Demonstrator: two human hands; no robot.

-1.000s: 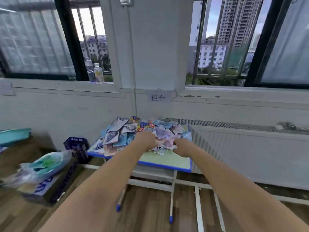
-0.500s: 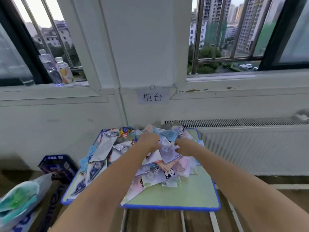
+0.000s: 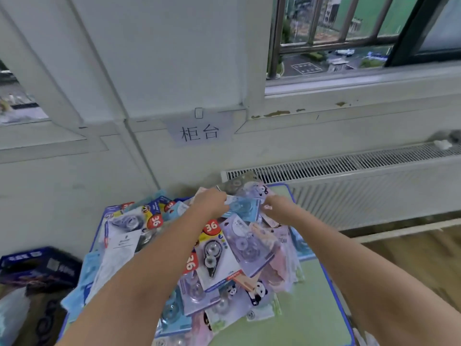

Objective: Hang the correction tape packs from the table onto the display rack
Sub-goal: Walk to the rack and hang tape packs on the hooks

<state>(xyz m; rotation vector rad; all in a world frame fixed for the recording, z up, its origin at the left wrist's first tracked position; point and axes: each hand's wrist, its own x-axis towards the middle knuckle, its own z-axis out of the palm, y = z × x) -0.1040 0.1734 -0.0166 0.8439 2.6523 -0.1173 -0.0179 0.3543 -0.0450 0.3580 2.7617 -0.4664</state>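
A heap of several correction tape packs (image 3: 224,255) in blue, purple, pink and white covers a small green table with a blue rim (image 3: 311,308). My left hand (image 3: 212,203) and my right hand (image 3: 277,208) both reach into the far top of the heap. Between them they pinch a light blue pack (image 3: 243,208), the left hand at its left edge and the right hand at its right edge. More packs lie behind it, a purple panda one among them. No display rack is in view.
A white wall with a paper label (image 3: 199,132) rises right behind the table. A white radiator (image 3: 361,186) runs along the right. A dark blue box (image 3: 37,265) sits on the floor at the left. Wooden floor shows at the right.
The view has closed in and tilted down onto the table. Both hands went further up the heap and now hold a light blue pack between them.
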